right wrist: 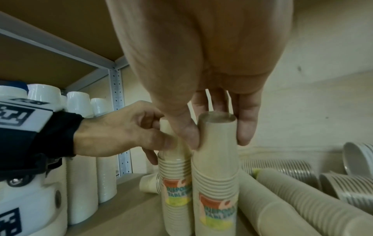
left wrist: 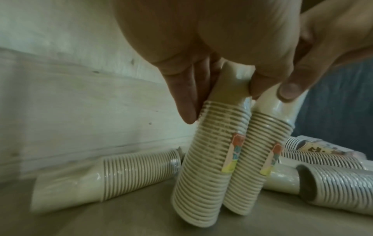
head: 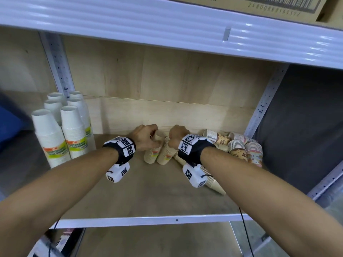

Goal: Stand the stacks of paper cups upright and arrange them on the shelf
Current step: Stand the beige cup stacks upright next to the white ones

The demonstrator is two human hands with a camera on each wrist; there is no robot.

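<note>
Two wrapped stacks of beige paper cups stand side by side, rims down, in the middle of the shelf board (head: 148, 197). My left hand (head: 148, 139) grips the top of the left stack (head: 152, 154), fingers and thumb curled round it. My right hand (head: 175, 136) pinches the top of the right stack (head: 166, 155). The left wrist view shows both stacks leaning slightly, the left stack (left wrist: 207, 167) against the right stack (left wrist: 262, 159). In the right wrist view my right hand (right wrist: 219, 137) clasps its stack (right wrist: 216, 183) next to the left hand (right wrist: 129, 131).
Several upright white cup stacks (head: 61, 130) fill the shelf's left end. Patterned stacks (head: 239, 147) lie piled at the right by the metal post (head: 263, 110). One beige stack (head: 213, 182) lies under my right wrist, another (left wrist: 105, 178) along the back wall. An upper shelf (head: 167, 25) hangs overhead.
</note>
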